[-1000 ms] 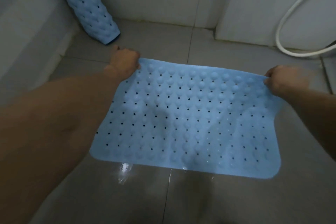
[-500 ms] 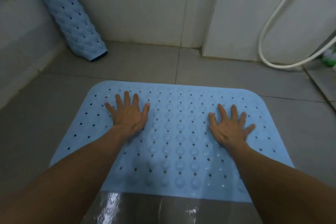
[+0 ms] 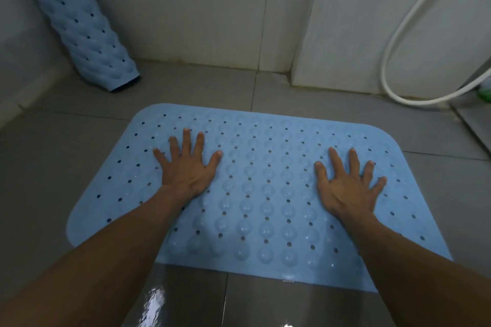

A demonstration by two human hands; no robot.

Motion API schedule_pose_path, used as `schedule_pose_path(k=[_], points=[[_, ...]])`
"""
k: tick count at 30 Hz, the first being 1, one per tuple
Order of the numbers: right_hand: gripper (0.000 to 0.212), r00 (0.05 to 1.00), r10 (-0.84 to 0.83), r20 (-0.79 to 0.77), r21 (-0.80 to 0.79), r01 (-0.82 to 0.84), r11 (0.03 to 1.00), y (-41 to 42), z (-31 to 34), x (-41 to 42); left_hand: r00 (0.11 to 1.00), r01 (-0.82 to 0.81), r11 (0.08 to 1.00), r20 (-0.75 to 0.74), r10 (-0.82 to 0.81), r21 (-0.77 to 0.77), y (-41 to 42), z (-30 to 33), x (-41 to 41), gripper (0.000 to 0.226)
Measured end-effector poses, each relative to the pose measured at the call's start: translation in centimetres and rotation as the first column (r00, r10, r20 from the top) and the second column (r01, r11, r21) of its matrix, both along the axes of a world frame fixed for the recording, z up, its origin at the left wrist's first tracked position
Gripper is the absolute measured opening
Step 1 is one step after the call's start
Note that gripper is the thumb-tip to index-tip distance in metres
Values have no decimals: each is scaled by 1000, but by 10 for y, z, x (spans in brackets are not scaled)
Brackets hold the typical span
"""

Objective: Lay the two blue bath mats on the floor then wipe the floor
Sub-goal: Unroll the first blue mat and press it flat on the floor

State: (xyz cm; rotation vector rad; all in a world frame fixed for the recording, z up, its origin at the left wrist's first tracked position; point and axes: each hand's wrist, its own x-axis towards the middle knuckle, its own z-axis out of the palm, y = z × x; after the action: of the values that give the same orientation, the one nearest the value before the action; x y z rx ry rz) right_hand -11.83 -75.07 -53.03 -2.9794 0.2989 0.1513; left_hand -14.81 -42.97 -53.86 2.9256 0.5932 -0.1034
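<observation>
A light blue bath mat (image 3: 260, 194) with round bumps and small holes lies flat on the grey tiled floor (image 3: 53, 162) in the middle of the view. My left hand (image 3: 187, 167) rests palm down on its left half with fingers spread. My right hand (image 3: 345, 183) lies palm down on its right half, fingers spread as well. Neither hand holds anything. A second blue bath mat (image 3: 79, 24), rolled into a tube, leans in the far left corner against the wall, with its lower end on the floor.
White tiled walls (image 3: 199, 8) close the far side, and a wall corner juts out at the right. A white shower hose (image 3: 403, 42) loops down to the floor there. The near floor tiles (image 3: 186, 300) are wet and shiny.
A second ago both hands gripped the mat's far edge and held it raised. They let go, the mat now lies flat, and both palms press on it. Little changed in the last half second.
</observation>
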Motion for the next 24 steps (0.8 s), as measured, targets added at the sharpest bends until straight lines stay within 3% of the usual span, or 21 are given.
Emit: schedule_pose_path(k=[15,24], points=[[69,999,-16,-33,23,16,1000,-4,2,26,998,-18,1000,-66,18,-10,-12,12,27,77],[69,1000,-16,-19,-1,16,1000,-4,2,26,1000,-8,1000,-11,7,-19,-10,9,25,77]])
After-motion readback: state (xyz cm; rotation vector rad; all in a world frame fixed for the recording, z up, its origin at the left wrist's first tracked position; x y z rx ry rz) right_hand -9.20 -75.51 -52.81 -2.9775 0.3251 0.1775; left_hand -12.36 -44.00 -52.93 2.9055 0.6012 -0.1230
